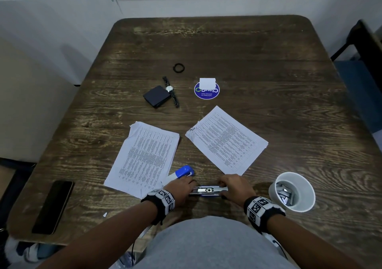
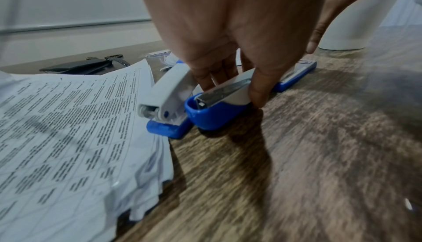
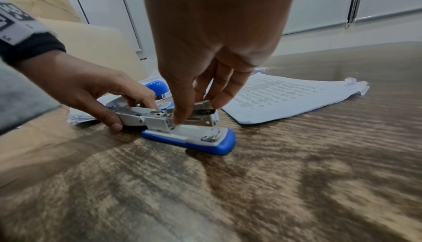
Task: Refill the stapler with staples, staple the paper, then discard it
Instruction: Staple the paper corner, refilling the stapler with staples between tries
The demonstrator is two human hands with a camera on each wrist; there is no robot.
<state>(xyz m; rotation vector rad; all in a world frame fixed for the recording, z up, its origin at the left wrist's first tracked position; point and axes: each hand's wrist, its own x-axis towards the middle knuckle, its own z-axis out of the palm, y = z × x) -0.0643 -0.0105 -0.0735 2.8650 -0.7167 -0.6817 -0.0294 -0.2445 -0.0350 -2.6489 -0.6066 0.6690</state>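
Note:
A blue and white stapler [image 1: 207, 191] lies opened flat near the table's front edge. Its blue-tipped cover [image 1: 184, 171] is swung back onto the left paper stack [image 1: 144, 157]. My left hand [image 1: 191, 187] grips the hinge end, thumb on the near side, fingers on the far side [image 2: 233, 87]. My right hand [image 1: 223, 190] pinches a silvery staple strip [image 3: 203, 105] at the front of the metal magazine [image 3: 198, 112]. A second paper stack [image 1: 227, 140] lies beyond the stapler to the right. A white cup [image 1: 310, 194] holding several staple strips stands just right of my right wrist.
A dark phone [image 1: 52, 206] lies at the front left. Farther back are a black wallet [image 1: 157, 96], a wristwatch [image 1: 171, 91], a black ring-shaped band [image 1: 178, 68] and a round blue sticker [image 1: 206, 92]. A chair [image 1: 363, 41] stands beyond the table's right edge.

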